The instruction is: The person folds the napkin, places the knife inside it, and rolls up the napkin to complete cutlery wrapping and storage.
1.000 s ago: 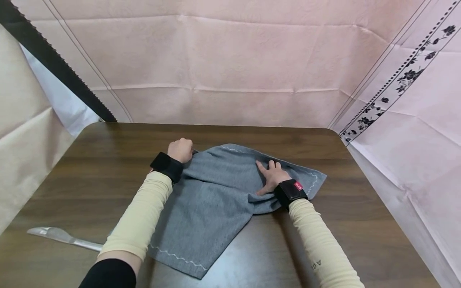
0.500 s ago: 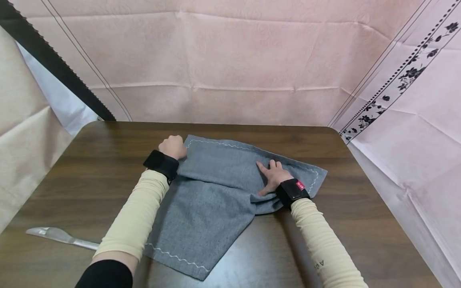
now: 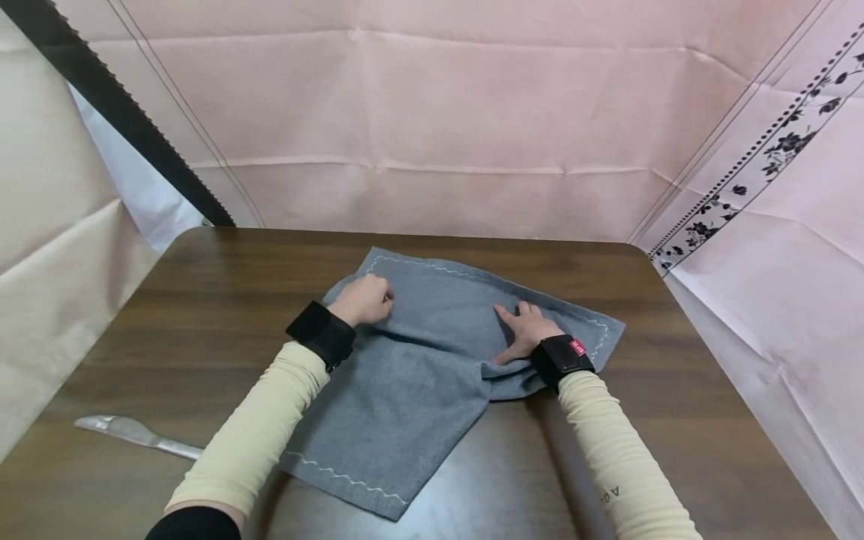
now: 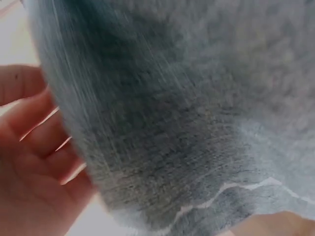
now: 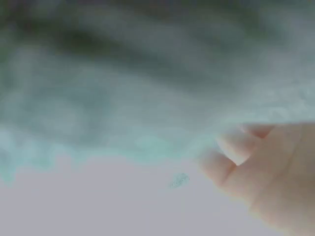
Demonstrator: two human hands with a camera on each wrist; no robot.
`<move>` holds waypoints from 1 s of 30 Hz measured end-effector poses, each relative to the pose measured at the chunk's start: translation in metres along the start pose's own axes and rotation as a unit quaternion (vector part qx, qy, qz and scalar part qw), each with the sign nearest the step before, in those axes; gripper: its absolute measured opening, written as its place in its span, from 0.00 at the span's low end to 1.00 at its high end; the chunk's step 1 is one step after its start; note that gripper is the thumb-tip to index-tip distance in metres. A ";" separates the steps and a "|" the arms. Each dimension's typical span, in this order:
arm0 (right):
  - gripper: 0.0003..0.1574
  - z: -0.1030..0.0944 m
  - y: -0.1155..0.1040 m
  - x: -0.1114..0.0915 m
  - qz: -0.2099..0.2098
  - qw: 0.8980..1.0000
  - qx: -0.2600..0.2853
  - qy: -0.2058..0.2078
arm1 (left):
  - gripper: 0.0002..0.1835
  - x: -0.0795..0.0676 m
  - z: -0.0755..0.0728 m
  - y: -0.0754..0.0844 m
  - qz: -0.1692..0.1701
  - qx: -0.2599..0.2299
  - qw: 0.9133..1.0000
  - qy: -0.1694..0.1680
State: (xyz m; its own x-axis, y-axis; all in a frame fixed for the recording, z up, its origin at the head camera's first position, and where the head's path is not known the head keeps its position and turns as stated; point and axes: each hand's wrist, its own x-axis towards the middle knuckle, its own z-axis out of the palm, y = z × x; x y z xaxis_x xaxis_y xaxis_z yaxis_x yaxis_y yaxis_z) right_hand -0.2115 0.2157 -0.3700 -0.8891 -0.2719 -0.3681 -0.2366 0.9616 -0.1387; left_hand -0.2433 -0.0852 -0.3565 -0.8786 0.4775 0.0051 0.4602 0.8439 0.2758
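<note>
A blue-grey cloth (image 3: 398, 397) with white wavy stitching along its borders lies rumpled on the brown table. My left hand (image 3: 364, 300) is over its upper left part, fingers loosely bent. In the left wrist view the thumb stands apart from the fingers (image 4: 44, 132), whose tips meet the cloth's edge and are partly hidden by it. My right hand (image 3: 529, 332) rests flat with spread fingers on the upper right part, next to a bunched fold. In the right wrist view, the blurred cloth covers some of its fingers (image 5: 241, 147).
A silver knife (image 3: 128, 430) lies at the left of the table (image 3: 682, 420), its handle end hidden by my left forearm. Pale pink sheeting (image 3: 472, 112) hangs behind the table, with more draped at both sides.
My left hand has come off the cloth's upper left corner and moved right, onto the cloth. That corner now lies beyond the hand. My right hand stays in place on the cloth.
</note>
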 end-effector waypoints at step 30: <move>0.03 0.022 0.014 -0.067 -0.222 0.949 0.041 0.219 | 0.59 -0.009 0.021 -0.002 -0.123 0.001 0.971 -0.206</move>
State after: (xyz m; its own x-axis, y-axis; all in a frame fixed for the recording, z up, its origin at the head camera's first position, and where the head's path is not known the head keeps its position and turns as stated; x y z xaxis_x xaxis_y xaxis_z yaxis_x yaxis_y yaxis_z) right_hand -0.1464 0.2462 -0.3673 -0.7913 -0.5904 0.1591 -0.6102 0.7454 -0.2684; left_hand -0.2337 -0.0855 -0.3776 -0.8364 0.3186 -0.4460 0.2440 0.9451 0.2175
